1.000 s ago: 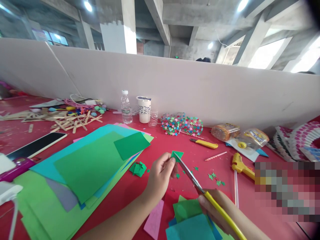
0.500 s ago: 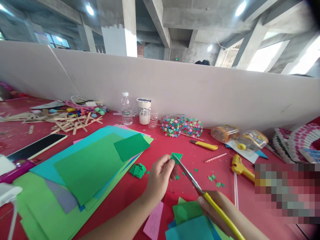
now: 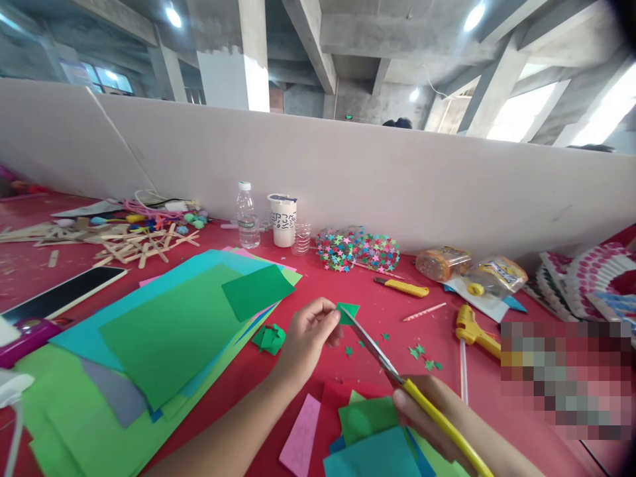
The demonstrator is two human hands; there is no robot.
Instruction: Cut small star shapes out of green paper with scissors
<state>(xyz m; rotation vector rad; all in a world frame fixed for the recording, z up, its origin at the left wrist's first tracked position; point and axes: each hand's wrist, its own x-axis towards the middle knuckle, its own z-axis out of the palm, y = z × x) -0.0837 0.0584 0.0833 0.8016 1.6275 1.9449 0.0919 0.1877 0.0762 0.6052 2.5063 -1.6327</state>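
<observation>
Very little has changed over the last second: your left hand [image 3: 305, 338] has turned slightly, its knuckles swinging toward the worktop's left edge, while the small green paper piece [image 3: 352, 311] stays pinched at the same spot. The scissors [image 3: 412, 391] lie over it at much the same angle, their tips by its upper left corner. You appear to be lining up or partway through a cut; no new piece shows as separated.

On your left hand, the thumb and index finger are pressed together on the paper's left side, leaving the right part free; the other fingers curl beneath and are partly hidden. Your right hand [image 3: 436, 393] is closed around the yellow handle, thumb on its near side. You hold the blades nearly together, but whether the paper sits between them cannot be told.

The green piece is held above the middle of the red worktop [image 3: 368, 278]. Just beside your left hand lies a pile of green paper pieces [image 3: 269, 339]; toward the right edge are green paper stars [image 3: 419, 351]. Near the front edge you have a pink paper strip [image 3: 301, 434] beside a teal sheet [image 3: 375, 457], and large coloured sheets [image 3: 169, 338] spread over the near left corner.
</observation>
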